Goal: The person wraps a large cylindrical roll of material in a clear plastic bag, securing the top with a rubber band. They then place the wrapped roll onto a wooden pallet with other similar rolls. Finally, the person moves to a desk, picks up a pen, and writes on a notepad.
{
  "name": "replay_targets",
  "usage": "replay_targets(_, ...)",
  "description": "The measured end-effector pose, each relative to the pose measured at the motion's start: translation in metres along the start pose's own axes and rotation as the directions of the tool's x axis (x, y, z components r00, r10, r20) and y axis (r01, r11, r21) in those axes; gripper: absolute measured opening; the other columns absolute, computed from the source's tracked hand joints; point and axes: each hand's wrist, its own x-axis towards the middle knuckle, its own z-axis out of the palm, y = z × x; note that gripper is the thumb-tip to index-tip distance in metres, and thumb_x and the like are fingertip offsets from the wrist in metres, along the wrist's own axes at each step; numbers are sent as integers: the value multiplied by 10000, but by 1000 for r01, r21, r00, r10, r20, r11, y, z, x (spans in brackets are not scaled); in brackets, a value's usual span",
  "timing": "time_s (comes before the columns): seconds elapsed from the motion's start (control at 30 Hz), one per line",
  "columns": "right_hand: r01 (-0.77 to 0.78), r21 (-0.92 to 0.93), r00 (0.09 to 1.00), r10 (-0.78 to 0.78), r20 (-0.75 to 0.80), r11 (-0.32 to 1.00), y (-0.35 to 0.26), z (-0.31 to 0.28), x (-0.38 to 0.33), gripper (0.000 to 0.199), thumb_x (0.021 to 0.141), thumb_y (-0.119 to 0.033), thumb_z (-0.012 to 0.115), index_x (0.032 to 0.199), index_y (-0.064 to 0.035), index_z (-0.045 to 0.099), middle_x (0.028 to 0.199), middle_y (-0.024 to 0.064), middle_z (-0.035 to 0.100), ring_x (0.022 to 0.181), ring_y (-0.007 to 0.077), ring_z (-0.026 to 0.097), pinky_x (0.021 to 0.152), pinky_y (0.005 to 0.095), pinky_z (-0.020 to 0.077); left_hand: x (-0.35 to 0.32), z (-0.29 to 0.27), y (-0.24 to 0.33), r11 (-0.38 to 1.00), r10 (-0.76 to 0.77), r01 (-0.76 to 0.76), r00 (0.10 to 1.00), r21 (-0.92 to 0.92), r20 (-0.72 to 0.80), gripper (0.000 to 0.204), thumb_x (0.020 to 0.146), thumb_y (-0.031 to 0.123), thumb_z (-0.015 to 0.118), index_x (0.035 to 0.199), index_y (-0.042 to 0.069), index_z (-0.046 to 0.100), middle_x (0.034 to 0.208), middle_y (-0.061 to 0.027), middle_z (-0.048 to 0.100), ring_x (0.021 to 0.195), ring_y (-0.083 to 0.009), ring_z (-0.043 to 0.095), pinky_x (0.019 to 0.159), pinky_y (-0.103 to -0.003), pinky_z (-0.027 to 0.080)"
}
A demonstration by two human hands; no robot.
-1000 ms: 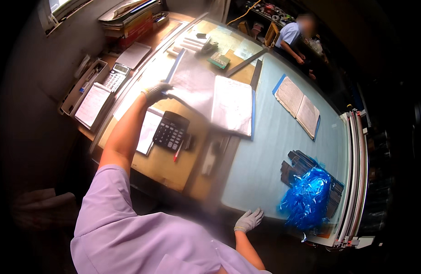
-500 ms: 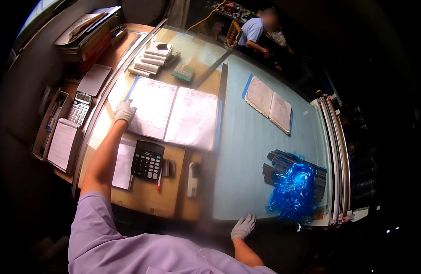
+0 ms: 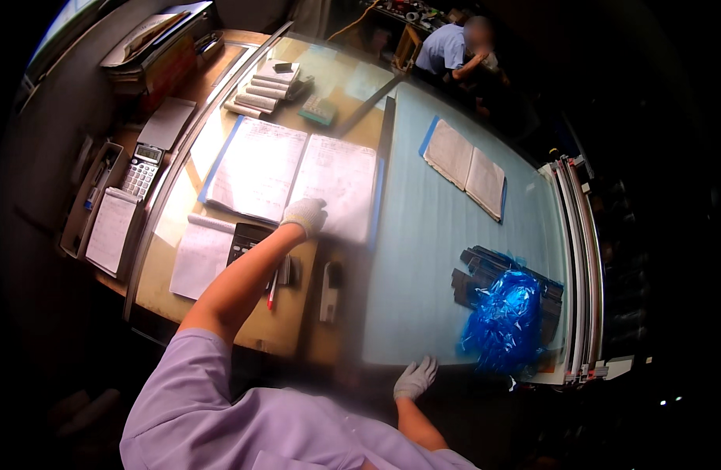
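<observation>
My left hand (image 3: pixel 306 217), in a light knitted glove, is at the lower middle of a large open folder of written pages (image 3: pixel 337 176), near the fold. Its fingers point right, partly bent, and I see nothing in them. Below it, my forearm covers part of a black calculator (image 3: pixel 249 235) and the right side of a notepad (image 3: pixel 200 254). A red and white pen (image 3: pixel 272 296) lies beside the forearm. My right hand (image 3: pixel 415 379), gloved too, rests at the table's near edge with fingers stretched out, holding nothing.
Crumpled blue plastic film (image 3: pixel 503 321) and dark strips (image 3: pixel 472 290) lie on the glass table's right side. A second open folder (image 3: pixel 464 168) is farther back. Stacked pads (image 3: pixel 259 92), a teal-edged device (image 3: pixel 317 110) and a stapler (image 3: pixel 329 294) lie around. Another person (image 3: pixel 447 51) is beyond the table.
My left hand has moved right, from the folder's left edge to its lower middle. The notepad has shifted left. My right hand stays at the edge. The other person has raised a hand.
</observation>
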Motion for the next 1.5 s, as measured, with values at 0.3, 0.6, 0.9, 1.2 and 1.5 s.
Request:
replay_targets(0.3,-7,8,1000,7,6,1000,-4,-5,2,464,931,-245,544,1346,-56,458,1427,197,426,1348,388,374,1106,495,307,-12,18,26,895,235,-229,971,383,30,383,833,287,688,1188,175,599,1093,-161,623,1013,-329,625,791,-448,516)
replay_targets(0.6,-19,22,1000,19,9,1000,0,-2,3,456,926,-238,551,1337,-54,479,1446,190,421,1366,382,360,1120,490,297,-10,19,45,906,187,-204,979,371,84,401,844,329,672,1206,173,598,1118,-154,621,1047,-330,617,831,-449,510)
replay_targets(0.9,-34,44,999,33,20,998,-3,-5,3,453,918,-228,565,1328,-51,487,1441,193,425,1365,379,361,1121,489,297,-12,19,40,898,198,-212,977,386,78,417,861,352,665,1227,162,594,1116,-160,620,1041,-323,622,844,-448,510)
replay_targets(1.2,-33,39,999,33,16,999,-3,-5,3,450,923,-241,555,1323,-46,489,1442,187,427,1367,374,362,1121,485,295,-14,24,49,898,161,-196,980,395,120,410,876,368,656,1236,184,591,1126,-146,623,1052,-317,623,842,-444,516)
replay_targets(1.5,-18,16,1000,18,8,1000,0,-3,2,463,921,-233,559,1337,-50,470,1438,180,421,1360,385,364,1107,487,310,-25,20,68,906,217,-243,970,348,112,382,888,366,643,1203,155,594,1108,-143,622,1028,-318,627,833,-449,517)
